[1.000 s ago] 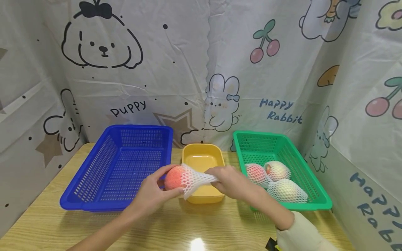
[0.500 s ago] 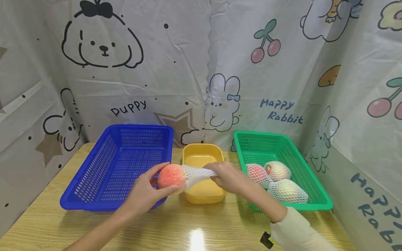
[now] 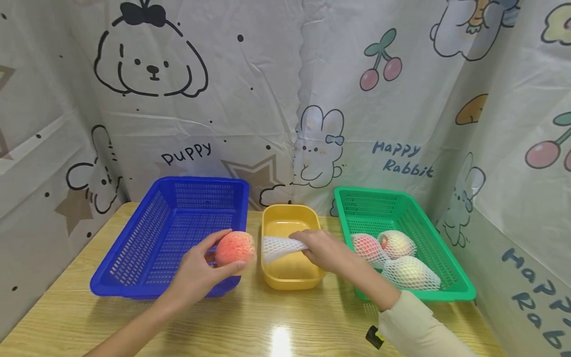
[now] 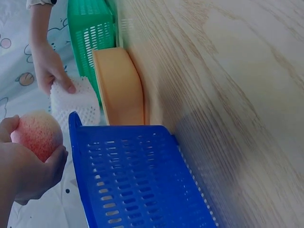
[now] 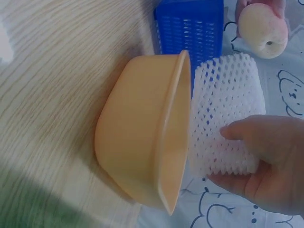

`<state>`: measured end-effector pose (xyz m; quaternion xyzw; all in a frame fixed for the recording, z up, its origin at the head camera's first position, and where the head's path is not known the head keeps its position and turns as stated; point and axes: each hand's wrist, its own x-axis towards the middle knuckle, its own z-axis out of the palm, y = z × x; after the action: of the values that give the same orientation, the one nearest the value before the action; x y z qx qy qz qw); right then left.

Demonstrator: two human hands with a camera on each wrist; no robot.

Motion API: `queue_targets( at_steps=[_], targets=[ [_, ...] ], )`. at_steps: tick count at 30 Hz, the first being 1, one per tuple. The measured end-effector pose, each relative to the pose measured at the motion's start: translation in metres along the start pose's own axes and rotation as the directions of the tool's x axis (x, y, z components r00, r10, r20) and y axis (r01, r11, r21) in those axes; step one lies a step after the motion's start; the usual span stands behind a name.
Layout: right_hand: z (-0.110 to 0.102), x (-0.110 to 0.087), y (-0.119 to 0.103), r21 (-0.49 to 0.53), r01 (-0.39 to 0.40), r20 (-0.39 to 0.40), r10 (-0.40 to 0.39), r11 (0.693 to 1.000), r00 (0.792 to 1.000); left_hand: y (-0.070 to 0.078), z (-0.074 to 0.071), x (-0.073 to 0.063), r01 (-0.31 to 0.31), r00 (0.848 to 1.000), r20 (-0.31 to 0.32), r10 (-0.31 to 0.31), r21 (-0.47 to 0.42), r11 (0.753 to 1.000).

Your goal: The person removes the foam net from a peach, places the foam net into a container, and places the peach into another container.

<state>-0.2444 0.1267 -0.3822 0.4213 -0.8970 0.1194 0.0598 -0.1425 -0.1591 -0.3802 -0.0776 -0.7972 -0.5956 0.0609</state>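
Note:
A bare pinkish-red peach sits in the curled fingers of my left hand, in front of the blue basket's near right corner. My right hand pinches one end of an empty white foam net sleeve over the yellow tub. Peach and sleeve are apart. In the right wrist view the sleeve hangs beside the tub's rim, with thumb and fingers on its near part. The left wrist view shows the peach above the blue basket's rim level, thumb and fingers around it.
The blue basket stands at left with nothing in it. At right, a green basket holds several net-wrapped fruits. A small black and yellow object shows by my right sleeve. A printed curtain closes off the back.
The peach has come out of the foam net sleeve. My left hand has moved left with the peach, while the right hand keeps the collapsed sleeve over the tub.

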Motion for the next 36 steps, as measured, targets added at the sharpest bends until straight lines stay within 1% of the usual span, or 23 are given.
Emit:
queue_targets(
  at_steps=[3,7,11,15,19,26,30,36],
  targets=[
    [0.004,0.001,0.003,-0.024,-0.031,0.016,0.031,0.999,0.999,-0.001,-0.003,-0.001,-0.010,1.000,-0.008,0.010,0.007,1.000],
    [0.008,0.001,0.005,-0.053,-0.056,0.013,0.057,0.997,0.998,0.000,-0.006,-0.001,-0.017,1.000,-0.016,0.017,0.008,1.000],
    [0.013,0.003,0.007,-0.086,-0.060,-0.009,0.060,0.994,0.998,-0.002,-0.010,0.000,-0.015,1.000,-0.019,0.015,0.013,1.000],
    [0.019,0.005,0.010,-0.114,-0.055,-0.024,0.052,0.992,0.998,-0.006,-0.014,0.002,-0.012,0.999,-0.033,0.013,0.039,0.999],
    [0.026,0.007,0.012,-0.131,-0.055,-0.006,0.055,0.990,0.998,-0.011,-0.017,0.003,-0.008,0.999,-0.052,0.013,0.085,0.996],
    [0.034,0.005,0.013,-0.140,-0.040,0.024,0.044,0.989,0.999,-0.016,-0.021,0.005,-0.004,0.998,-0.066,0.014,0.150,0.989],
    [0.036,0.005,0.011,-0.144,-0.045,0.021,0.048,0.989,0.999,-0.018,-0.022,0.006,0.006,0.997,-0.080,0.007,0.158,0.987],
    [0.039,0.009,0.013,-0.178,-0.075,-0.009,0.075,0.981,0.997,-0.020,-0.022,0.007,0.010,0.997,-0.080,0.003,0.161,0.987]
  ],
)
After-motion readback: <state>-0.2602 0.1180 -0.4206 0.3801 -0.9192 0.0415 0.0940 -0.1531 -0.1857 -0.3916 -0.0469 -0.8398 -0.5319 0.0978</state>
